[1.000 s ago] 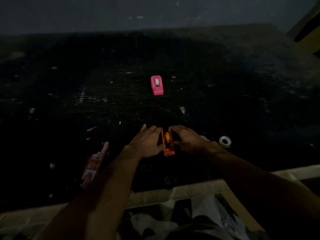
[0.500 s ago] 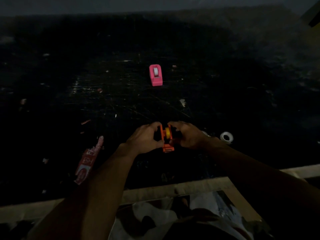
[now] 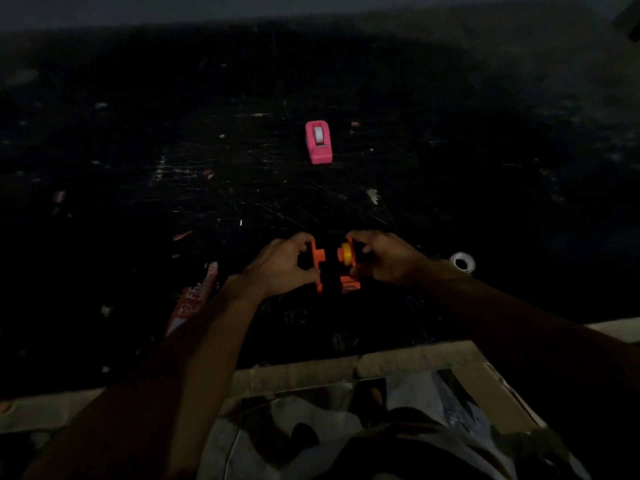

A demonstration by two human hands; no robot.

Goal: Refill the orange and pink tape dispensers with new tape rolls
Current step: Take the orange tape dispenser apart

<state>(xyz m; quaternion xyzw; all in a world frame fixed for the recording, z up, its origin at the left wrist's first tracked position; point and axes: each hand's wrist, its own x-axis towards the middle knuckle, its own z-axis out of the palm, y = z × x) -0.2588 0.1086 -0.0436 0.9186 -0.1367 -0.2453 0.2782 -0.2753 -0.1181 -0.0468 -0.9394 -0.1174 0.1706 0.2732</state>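
The orange tape dispenser is split into two halves over the dark table. My left hand (image 3: 282,263) grips the left half (image 3: 317,268). My right hand (image 3: 384,258) grips the right half (image 3: 348,271), which carries a yellow-orange spool (image 3: 345,254) on its inner side. A dark gap separates the halves. The pink tape dispenser (image 3: 319,142) stands farther back at centre, with a white roll showing in its top. A white tape roll (image 3: 462,262) lies on the table just right of my right wrist.
A red and white printed wrapper (image 3: 194,299) lies left of my left forearm. Small scraps of paper and tape litter the scratched black table (image 3: 138,168). The table's pale front edge (image 3: 398,358) runs below my arms, with patterned clothing beneath it.
The orange dispenser was in one piece between my hands; now its two halves are pulled apart sideways, the left half in my left hand, the right half in my right.
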